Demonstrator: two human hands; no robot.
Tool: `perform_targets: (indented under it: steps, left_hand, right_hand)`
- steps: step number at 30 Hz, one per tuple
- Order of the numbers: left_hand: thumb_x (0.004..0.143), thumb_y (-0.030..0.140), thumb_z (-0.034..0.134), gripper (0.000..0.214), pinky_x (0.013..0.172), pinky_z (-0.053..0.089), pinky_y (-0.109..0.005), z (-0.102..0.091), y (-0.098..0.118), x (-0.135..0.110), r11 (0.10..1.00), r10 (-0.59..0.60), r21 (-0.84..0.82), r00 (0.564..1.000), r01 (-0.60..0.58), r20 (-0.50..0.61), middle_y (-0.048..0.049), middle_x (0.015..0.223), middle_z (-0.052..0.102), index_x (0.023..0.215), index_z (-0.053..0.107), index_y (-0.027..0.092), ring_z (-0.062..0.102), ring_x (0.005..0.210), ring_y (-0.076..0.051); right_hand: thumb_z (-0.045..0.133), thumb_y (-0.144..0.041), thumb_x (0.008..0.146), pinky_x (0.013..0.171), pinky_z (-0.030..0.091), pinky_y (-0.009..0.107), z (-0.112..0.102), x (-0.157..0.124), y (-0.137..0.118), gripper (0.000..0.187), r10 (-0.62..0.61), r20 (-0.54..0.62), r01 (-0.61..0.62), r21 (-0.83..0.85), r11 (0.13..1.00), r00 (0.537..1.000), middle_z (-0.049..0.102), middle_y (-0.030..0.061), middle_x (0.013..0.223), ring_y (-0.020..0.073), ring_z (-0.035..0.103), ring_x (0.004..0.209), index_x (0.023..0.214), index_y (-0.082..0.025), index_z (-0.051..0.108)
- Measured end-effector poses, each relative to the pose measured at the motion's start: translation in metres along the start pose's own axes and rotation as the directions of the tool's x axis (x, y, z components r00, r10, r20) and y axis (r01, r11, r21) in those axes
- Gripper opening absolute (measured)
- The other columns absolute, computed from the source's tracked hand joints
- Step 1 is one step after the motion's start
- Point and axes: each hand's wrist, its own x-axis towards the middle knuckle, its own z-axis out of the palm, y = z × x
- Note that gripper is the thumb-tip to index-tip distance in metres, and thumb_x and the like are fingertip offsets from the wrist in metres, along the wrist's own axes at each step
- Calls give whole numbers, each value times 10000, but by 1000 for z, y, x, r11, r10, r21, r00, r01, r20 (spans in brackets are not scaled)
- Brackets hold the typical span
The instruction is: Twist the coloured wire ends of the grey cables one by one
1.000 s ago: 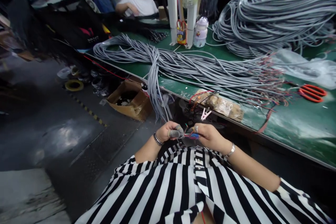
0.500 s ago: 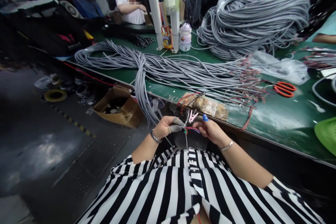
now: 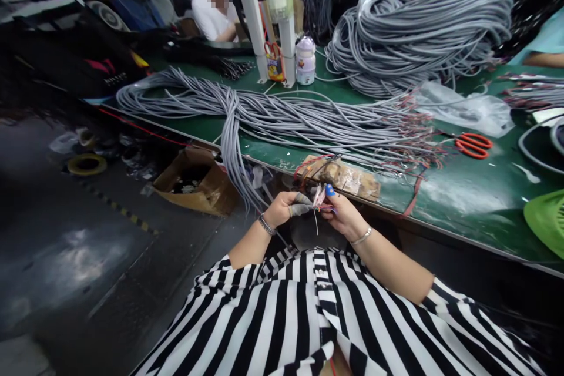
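Note:
My left hand [image 3: 286,209], grey covers on its thumb and finger, pinches a grey cable end just off the bench's front edge. Thin coloured wires [image 3: 324,208] fan out of that end toward my right hand [image 3: 342,217], whose fingers are closed on them. A blue cover sits on my right thumb. Between the hands a pale strand [image 3: 316,224] hangs down. Just above the fingertips is a pink clip [image 3: 318,195], partly hidden by my right thumb. Behind it, a tape-wrapped wooden block [image 3: 348,179] lies at the bench edge.
Long grey cables [image 3: 282,114] lie across the green bench [image 3: 467,200], some drooping over its front. Orange-handled scissors [image 3: 473,145], a plastic bag [image 3: 467,108] and a big cable coil [image 3: 423,29] are beyond. A cardboard box [image 3: 198,185] stands below left. A co-worker [image 3: 214,14] sits opposite.
My right hand has moved left, close to my left fingertips, and its thumb now covers part of the pink clip. The pale strand hangs at a new angle. The view has shifted slightly.

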Motion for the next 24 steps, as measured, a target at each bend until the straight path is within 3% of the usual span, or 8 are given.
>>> perform_targets:
  steps: [13,24]
  left_hand:
    - [646,423,817,368,498,357,-190,3,-11,4,998,-56,47,994,52,97,3,568,578,752,713,87,438,508,-64]
    - [631,446,823,377,493,406,-186,1,4,-16,997,-80,23,985,77,154,-44,600,652,745,738,96,521,511,-89]
  right_hand:
    - [786,-609,619,339,128,176,5,2,4,507,-47,-9,47,34,998,999,341,-85,458,36,194,404,631,-178,520]
    - [707,-696,649,328,115,170,-14,-8,12,548,109,-13,-107,104,989,994,605,9,695,30,280,414,733,-183,532]
